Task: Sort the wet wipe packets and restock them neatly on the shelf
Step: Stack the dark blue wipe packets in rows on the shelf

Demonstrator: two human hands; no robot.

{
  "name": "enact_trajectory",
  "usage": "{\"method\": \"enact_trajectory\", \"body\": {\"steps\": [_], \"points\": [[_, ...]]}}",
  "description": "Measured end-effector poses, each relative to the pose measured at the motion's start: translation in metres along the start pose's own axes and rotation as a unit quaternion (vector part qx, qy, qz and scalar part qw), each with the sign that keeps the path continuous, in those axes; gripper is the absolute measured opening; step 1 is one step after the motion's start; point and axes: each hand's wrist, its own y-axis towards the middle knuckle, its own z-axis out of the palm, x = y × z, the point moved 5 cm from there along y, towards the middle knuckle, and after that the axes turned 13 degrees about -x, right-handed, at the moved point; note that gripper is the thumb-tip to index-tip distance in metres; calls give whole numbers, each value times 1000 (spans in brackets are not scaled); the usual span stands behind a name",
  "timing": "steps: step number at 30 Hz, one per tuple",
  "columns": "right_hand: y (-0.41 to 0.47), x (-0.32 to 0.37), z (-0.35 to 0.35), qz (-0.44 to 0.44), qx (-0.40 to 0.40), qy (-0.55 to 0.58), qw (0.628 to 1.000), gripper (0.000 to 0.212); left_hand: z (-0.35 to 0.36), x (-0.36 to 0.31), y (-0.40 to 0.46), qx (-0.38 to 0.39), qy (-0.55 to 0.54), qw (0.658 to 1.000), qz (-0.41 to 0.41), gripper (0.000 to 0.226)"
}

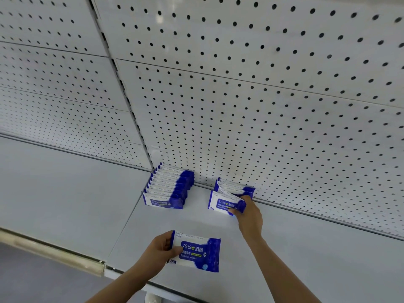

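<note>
I see my left hand (pixel 160 248) gripping a near wipe packet (pixel 197 251), while my right hand (pixel 248 212) pinches the front packet (pixel 226 204) of the far right row.

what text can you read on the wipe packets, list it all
"75% 酒精" on the packet in the left hand
"Alcohol Wipes" on the same packet
"75% 酒精" on the packet in the right hand
"75%" on the front packet of the left row
All smaller print: too blurred to read.

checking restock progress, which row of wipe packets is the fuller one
The left row, by the shelf upright: about ten packets upright. The right row, which the right hand grips, has only a few.
</note>
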Motion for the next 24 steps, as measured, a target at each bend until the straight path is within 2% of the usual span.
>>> {"method": "enact_trajectory", "body": {"steps": [4, 10, 16, 24], "points": [[5, 2, -4, 24, -39, 54, 997, 47, 2, -1, 1, 0, -1, 1000, -8, 20], [5, -7, -5, 72, -69, 58, 993, 57, 3, -1, 4, -1, -5, 1000, -7, 22], [10, -7, -4, 93, -69, 90, 989, 50, 8, 1, 7, 3, -2, 1000, -7, 23], [12, -13, -11, 119, -28, 97, 988, 44, 25, -5, 13, 20, -2, 1000, -3, 22]]}}
